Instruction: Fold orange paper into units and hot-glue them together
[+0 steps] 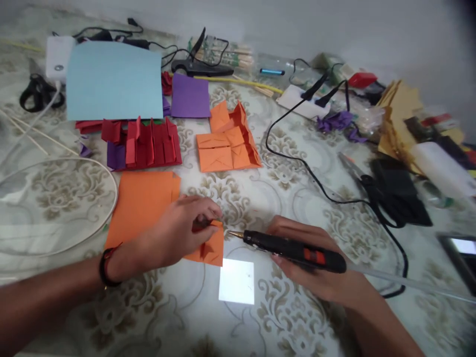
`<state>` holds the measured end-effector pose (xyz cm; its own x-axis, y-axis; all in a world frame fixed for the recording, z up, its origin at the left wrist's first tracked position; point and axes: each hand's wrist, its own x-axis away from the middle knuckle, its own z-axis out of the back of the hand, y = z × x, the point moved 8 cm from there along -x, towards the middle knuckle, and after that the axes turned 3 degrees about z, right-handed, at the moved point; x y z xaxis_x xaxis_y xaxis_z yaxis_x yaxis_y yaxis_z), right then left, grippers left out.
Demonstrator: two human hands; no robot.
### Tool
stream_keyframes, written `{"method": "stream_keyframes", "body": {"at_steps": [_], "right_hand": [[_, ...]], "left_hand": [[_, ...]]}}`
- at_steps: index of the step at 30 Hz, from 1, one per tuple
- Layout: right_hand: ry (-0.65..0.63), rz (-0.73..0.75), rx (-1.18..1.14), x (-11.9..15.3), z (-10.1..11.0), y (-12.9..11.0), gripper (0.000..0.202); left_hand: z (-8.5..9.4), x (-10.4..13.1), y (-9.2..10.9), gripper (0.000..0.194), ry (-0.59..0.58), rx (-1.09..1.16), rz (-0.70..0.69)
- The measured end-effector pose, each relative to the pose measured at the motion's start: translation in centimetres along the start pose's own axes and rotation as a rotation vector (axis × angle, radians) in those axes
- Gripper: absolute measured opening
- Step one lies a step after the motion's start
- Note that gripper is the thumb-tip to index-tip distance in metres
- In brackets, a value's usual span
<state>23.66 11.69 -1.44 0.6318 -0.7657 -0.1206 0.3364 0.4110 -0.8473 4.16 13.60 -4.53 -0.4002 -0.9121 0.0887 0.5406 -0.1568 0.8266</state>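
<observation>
My left hand (178,230), with a dark band on its wrist, has its thumb and fingers pinched over a small folded orange paper (213,248) low in the centre. My right hand (308,258) is closed on a black hot glue gun or similar pen-shaped tool (290,248), whose brass tip points left, a short gap from the orange paper. Under and behind my left hand lies a stack of orange sheets (139,198). Folded orange pieces (228,148) and folded red pieces (154,146) lie farther back.
A light blue sheet (115,82) and purple paper (190,96) lie at the back. Left is a wire hoop (116,191), with black scissors (37,94) beyond. A black cable (316,181) runs from the white power strip (303,101). Another pair of scissors (372,191) lies right.
</observation>
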Motion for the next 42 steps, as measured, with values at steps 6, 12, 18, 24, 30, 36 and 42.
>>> {"method": "stream_keyframes", "body": {"at_steps": [6,12,18,24,30,36,42], "right_hand": [[0.074,-0.003,-0.095,0.5,0.0,0.0,0.012],[0.111,-0.02,-0.056,1.0,0.1,-0.4,0.011],[0.147,-0.071,-0.026,0.9,0.4,-0.1,0.014],[0.074,-0.107,0.047,0.5,0.3,-2.8,0.017],[0.117,-0.057,0.0,-0.6,-0.9,-2.6,0.016],[0.103,-0.05,-0.014,-0.4,-1.7,-1.3,0.014],[0.12,-0.066,0.031,0.0,-2.2,-0.6,0.018]], "left_hand": [[-1.0,0.0,-0.4,0.011,-0.081,0.461,0.198],[-1.4,0.0,0.2,0.018,-0.113,0.595,0.125],[-1.3,0.3,0.3,0.021,-0.118,0.586,0.1],[-1.8,0.5,-0.5,0.029,-0.199,0.695,0.205],[-2.0,0.5,-0.8,0.033,-0.207,0.722,0.211],[-1.9,0.2,-0.8,0.028,-0.152,0.72,0.218],[-2.3,0.3,-1.1,0.024,-0.178,0.704,0.246]]}}
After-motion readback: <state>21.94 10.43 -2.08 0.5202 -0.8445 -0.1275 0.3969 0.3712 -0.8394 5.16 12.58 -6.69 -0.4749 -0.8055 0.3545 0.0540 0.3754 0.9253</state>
